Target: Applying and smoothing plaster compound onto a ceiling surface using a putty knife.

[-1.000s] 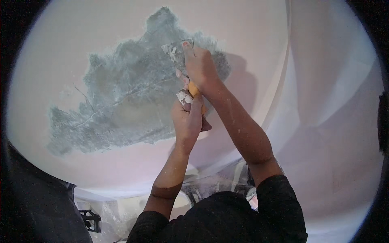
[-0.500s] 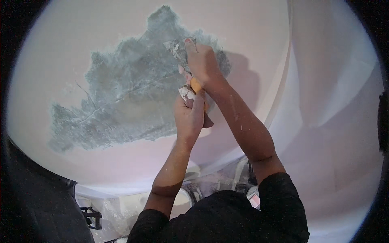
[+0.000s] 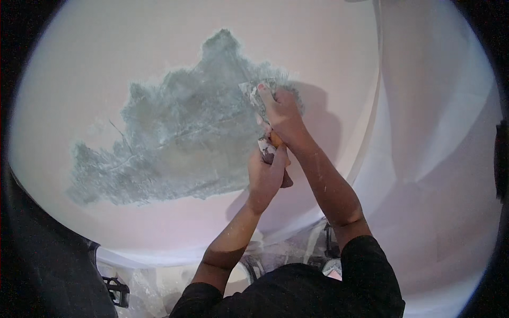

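Note:
My right hand is closed round a putty knife, thumb pressed along its smeared blade. The blade lies against the upper right of a rough grey-green patch on a pale pinkish wall. Just below, my left hand is closed round a second tool that looks like a smaller putty knife. White paste covers its upper end, and a brown handle end sticks out under my fingers. An orange handle part shows between the two hands, which are close together.
The pale wall surrounds the patch, and a thin crack runs at its left. White sheeting hangs at the right. Below are a plastic-covered floor, a pale round container partly hidden by my body, and a dark surface at the lower left.
Both hands and their tools have shifted right and lower in the picture. The patch also appears lower, so the view has tilted a little. Both grips look the same.

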`<state>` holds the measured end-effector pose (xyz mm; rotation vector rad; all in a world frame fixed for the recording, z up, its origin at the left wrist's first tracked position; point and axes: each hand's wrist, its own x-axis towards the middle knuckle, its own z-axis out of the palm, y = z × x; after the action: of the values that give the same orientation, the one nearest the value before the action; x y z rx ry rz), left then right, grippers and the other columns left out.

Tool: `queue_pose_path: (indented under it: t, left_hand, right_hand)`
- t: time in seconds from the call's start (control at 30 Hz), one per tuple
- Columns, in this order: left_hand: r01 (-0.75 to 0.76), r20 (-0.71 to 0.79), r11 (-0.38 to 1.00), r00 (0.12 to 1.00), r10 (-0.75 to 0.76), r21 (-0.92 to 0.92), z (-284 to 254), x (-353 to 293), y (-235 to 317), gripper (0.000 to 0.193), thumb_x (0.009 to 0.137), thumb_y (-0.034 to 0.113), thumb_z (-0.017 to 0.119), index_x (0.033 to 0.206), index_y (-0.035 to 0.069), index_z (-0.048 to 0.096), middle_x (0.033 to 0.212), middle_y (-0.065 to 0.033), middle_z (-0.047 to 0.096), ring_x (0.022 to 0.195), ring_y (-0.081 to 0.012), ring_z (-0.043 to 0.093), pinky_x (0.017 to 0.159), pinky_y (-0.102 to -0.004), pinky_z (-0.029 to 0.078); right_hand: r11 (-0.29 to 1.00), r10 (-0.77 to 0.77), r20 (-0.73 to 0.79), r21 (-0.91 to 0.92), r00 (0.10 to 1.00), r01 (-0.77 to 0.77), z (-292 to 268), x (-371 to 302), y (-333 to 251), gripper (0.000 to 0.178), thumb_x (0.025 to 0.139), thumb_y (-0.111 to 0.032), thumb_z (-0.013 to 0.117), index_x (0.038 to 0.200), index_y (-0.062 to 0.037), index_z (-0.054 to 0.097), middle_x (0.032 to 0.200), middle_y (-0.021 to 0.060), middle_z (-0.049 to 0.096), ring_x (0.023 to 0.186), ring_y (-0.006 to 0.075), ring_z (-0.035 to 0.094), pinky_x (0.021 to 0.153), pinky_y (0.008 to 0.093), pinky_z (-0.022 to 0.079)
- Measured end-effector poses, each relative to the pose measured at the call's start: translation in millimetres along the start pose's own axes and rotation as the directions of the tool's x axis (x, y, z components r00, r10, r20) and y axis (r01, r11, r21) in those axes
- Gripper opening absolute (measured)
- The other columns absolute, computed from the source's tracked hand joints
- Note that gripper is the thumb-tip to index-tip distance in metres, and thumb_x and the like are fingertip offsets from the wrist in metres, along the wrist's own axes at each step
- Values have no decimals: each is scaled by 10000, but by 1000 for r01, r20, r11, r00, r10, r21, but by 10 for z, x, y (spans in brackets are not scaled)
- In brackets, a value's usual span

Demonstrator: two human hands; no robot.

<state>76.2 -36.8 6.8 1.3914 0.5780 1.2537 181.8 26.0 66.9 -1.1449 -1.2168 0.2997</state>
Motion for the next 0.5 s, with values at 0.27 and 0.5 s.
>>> queue_pose_path:
  t: [0.27, 0.5]
  left_hand:
    - [-101, -2, 992, 995, 101, 78, -24, 24, -50, 122, 925, 123, 556, 910, 10, 510, 683, -39, 562, 459, -87, 526, 395, -247, 408]
    - [4, -7, 996, 1000, -4, -89, 76, 17, -21, 125, 923, 117, 556, 947, 6, 502, 678, -36, 555, 498, -70, 516, 429, -229, 403]
  right_hand:
    - [997, 21, 91, 65, 996, -27, -13, -54, -206, 475, 958, -327, 500, 659, 41, 527, 435, 98, 462, 413, 165, 545, 435, 361, 427]
    - [992, -5, 35, -127, 999, 10, -69, -13, -189, 494, 964, -351, 489, 656, 31, 542, 445, 116, 494, 412, 213, 539, 471, 388, 448]
